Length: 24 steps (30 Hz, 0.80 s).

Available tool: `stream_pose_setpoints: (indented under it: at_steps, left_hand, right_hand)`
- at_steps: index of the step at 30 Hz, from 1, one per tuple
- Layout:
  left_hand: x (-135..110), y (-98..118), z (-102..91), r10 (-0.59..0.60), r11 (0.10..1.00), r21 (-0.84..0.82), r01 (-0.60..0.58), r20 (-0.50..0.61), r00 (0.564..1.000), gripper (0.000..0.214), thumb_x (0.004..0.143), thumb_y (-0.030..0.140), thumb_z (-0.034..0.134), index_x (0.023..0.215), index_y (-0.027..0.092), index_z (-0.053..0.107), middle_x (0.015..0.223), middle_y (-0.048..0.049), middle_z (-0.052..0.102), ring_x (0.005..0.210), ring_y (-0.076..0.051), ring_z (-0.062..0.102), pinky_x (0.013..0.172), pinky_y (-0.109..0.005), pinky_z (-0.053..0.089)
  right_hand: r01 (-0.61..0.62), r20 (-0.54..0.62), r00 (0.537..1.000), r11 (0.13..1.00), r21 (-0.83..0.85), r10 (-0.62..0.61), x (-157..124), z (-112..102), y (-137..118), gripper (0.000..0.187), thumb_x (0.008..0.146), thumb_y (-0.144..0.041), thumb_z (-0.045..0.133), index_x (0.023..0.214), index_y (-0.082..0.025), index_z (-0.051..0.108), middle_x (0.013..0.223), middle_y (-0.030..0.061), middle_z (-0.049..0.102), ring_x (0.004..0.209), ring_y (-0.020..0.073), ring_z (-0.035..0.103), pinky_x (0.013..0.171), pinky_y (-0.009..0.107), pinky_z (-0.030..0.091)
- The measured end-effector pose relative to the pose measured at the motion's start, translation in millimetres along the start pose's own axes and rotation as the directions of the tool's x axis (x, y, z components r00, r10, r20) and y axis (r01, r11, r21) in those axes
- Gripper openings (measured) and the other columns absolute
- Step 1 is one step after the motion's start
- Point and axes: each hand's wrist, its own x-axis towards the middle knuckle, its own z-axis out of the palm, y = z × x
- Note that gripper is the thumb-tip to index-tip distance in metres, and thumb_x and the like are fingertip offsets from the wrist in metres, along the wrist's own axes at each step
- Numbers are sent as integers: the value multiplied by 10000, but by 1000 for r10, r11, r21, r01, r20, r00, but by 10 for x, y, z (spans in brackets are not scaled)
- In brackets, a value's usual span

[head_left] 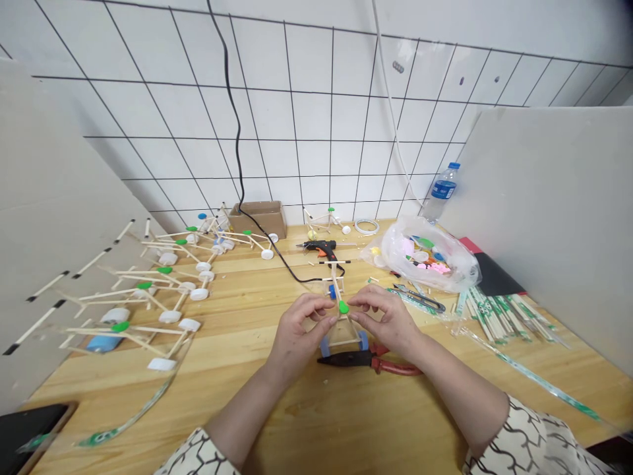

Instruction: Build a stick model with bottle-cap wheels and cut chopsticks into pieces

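1. A stick-built model car [341, 316] stands on the wooden workbench [257, 396], between the person's left hand [301, 330] and right hand [386, 320]. Long-nose pliers [368, 358] lie just nearer the person.
2. More stick cars [163, 290] lie to the left.
3. A hot glue gun [319, 249] lies behind the model car, with a cardboard box [257, 219] farther back and left, near the tiled wall [306, 112].
4. To the right, a plastic bag [420, 254] lies before a plastic bottle [442, 191]; bundled wooden sticks [499, 316] lie right of the bag.

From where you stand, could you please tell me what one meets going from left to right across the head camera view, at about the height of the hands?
stick models with white bottle-cap wheels → left hand → small stick model → right hand → paper-wrapped wooden chopsticks → grey board
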Motion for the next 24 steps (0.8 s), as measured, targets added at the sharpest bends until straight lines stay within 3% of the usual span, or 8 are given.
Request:
stream_pose_setpoints:
  at_steps: [8, 24]
  left_hand:
    - [16, 2, 45, 199, 973, 130, -193, -38, 979, 59, 751, 182, 635, 805, 169, 657, 834, -55, 600, 775, -156, 580, 681, -267, 488]
    - [87, -72, 42, 254, 959, 129, -254, 17, 967, 78, 773, 170, 611, 822, 175, 672, 821, -54, 584, 792, -159, 581, 705, -275, 499]
  right_hand:
    - [51, -18, 998, 998, -42, -52, -17, 34, 6, 102, 776, -231, 626, 862, -192, 664, 741, 43, 570, 691, 157, 550, 615, 277, 443]
    - [72, -15, 997, 996, -55, -73, -12, 64, 30, 94, 789, -208, 614, 867, -195, 665, 732, 30, 569, 680, 141, 548, 610, 257, 440]
